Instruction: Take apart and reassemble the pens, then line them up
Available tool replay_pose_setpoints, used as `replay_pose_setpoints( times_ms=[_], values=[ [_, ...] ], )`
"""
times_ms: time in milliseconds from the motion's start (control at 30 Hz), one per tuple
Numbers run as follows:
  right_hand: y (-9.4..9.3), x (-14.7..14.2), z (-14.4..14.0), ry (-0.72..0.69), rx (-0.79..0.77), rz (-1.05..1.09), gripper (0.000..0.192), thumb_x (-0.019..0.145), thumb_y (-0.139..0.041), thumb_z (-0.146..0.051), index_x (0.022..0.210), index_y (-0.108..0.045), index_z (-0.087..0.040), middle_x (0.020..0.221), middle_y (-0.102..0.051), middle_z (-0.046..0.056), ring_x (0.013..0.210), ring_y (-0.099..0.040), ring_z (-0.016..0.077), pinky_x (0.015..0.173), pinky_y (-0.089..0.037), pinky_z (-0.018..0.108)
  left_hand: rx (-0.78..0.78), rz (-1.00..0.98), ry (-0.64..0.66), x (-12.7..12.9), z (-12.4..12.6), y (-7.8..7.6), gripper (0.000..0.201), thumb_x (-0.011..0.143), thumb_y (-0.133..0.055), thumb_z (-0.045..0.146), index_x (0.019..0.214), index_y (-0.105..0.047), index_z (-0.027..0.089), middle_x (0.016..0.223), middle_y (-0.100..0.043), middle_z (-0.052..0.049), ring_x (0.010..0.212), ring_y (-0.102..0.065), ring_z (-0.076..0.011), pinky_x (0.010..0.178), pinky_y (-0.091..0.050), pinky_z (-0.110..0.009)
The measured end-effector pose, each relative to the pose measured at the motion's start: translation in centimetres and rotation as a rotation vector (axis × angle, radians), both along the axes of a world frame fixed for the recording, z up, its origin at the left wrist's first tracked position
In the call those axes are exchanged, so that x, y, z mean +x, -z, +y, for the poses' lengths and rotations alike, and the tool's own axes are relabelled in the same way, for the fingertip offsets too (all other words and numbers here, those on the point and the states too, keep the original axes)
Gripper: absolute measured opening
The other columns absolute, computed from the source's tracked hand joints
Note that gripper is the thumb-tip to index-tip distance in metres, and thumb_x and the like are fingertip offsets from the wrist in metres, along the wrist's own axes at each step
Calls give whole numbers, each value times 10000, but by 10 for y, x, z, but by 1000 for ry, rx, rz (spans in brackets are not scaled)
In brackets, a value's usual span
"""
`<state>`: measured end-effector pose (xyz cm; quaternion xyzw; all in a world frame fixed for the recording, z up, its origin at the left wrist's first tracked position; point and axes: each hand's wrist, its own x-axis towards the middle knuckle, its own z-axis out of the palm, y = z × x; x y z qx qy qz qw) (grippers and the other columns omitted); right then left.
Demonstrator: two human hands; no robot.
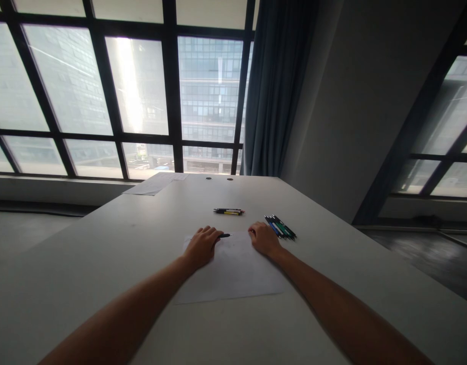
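My left hand (203,247) rests on the upper left part of a white sheet of paper (237,276), closed around a dark pen (225,235). The pen lies nearly flat, its tip pointing right. At the sheet's upper right corner is my right hand (264,237), its fingers curled and pressed together. A small dark spot shows by those fingertips, too small to name. Just beyond and right of that hand lies a row of pens (281,227) in black, blue and green. Farther back, a small group of pens (228,211), one with yellow on it, lies sideways.
The white table (142,284) stretches away toward large windows. Papers (151,185) lie at its far left edge, and two dark round fittings (229,179) sit near the far end. A blue curtain (279,91) and a wall column (355,111) stand behind on the right.
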<state>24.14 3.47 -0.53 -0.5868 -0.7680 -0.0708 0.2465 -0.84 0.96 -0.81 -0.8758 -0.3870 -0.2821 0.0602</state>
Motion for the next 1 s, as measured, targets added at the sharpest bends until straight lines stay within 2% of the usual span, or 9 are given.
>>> replay_pose_setpoints(
  times_ms=[67,167,233,333,467,767,1000],
  values=[
    [-2,-6,-3,-95,53,115,144,836,-538,-136,808,-677,-160,854,-671,82,833,-601,199,780,-431,307,1,7,-1,0,0,0,268,942,-412,172,1128,-604,179,979,-658,-76,922,-561,-203,823,-443,-353],
    [-6,-18,-11,-310,125,319,125,836,-551,-154,892,-661,-174,857,-676,60,766,-605,174,728,-468,295,6,12,-5,0,0,0,268,941,-415,176,1131,-604,189,983,-656,-76,930,-560,-203,828,-440,-353],
    [-7,-26,-16,-424,143,373,120,827,-561,-153,894,-657,-182,837,-674,53,733,-601,167,707,-482,298,7,8,-10,0,1,0,271,940,-416,172,1135,-602,198,981,-653,-73,938,-561,-200,838,-439,-349],
    [-5,-35,-23,-509,158,384,110,824,-569,-146,872,-659,-187,815,-666,52,730,-597,169,709,-494,311,3,5,-12,0,1,1,270,936,-422,171,1132,-604,204,978,-651,-70,948,-559,-201,845,-440,-347],
    [-2,-41,-26,-524,180,399,117,829,-573,-138,882,-661,-192,808,-668,50,740,-601,171,714,-500,319,-10,-6,0,-1,2,3,270,933,-423,169,1134,-602,196,980,-652,-71,956,-557,-205,855,-447,-351],
    [-1,-44,-27,-464,218,455,124,796,-599,-100,858,-656,-190,794,-669,34,689,-596,153,688,-497,297,-45,-40,34,-1,2,1,280,929,-410,162,1124,-609,184,971,-655,-80,947,-560,-202,871,-465,-358],
    [-1,-45,-29,-504,212,408,107,827,-572,-133,861,-657,-188,786,-667,45,732,-605,171,699,-488,304,-41,-36,52,-1,2,1,288,924,-411,165,1129,-611,192,966,-654,-80,942,-562,-197,870,-471,-354]
  ],
)
